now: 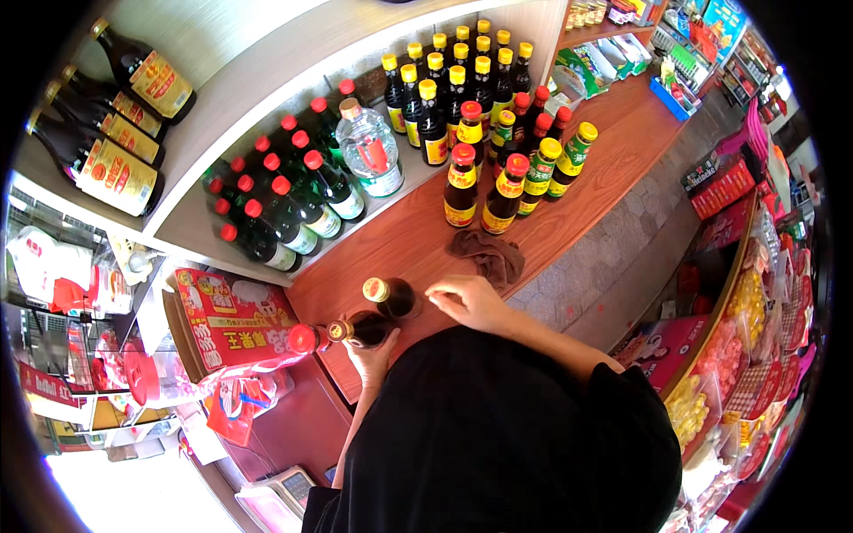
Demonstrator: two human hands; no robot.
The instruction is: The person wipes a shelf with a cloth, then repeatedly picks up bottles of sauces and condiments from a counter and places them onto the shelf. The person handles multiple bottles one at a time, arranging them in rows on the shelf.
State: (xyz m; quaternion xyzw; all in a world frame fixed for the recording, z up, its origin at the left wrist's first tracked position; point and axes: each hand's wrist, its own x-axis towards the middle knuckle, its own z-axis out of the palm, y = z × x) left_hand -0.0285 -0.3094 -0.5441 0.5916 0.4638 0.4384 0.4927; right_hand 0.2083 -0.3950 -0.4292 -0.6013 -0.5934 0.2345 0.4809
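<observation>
My left hand [373, 354] is closed around a dark glass bottle [360, 330] with a gold cap, held tilted at the near end of the wooden shelf [400, 240]. A second dark bottle with a gold cap [392, 297] stands just beyond it. My right hand [469, 302] rests on the shelf right beside that second bottle, fingers curled, with nothing visible in it. A crumpled brown cloth [487, 254] lies on the shelf just past my right hand. My black sleeves and body fill the lower middle of the view.
Further along the shelf stand several dark bottles with red and yellow caps [498, 191]. Green red-capped bottles [284, 209] and a clear jug [369, 147] sit on a white shelf behind. A red carton [227, 320] is at my left; packaged goods line the right aisle.
</observation>
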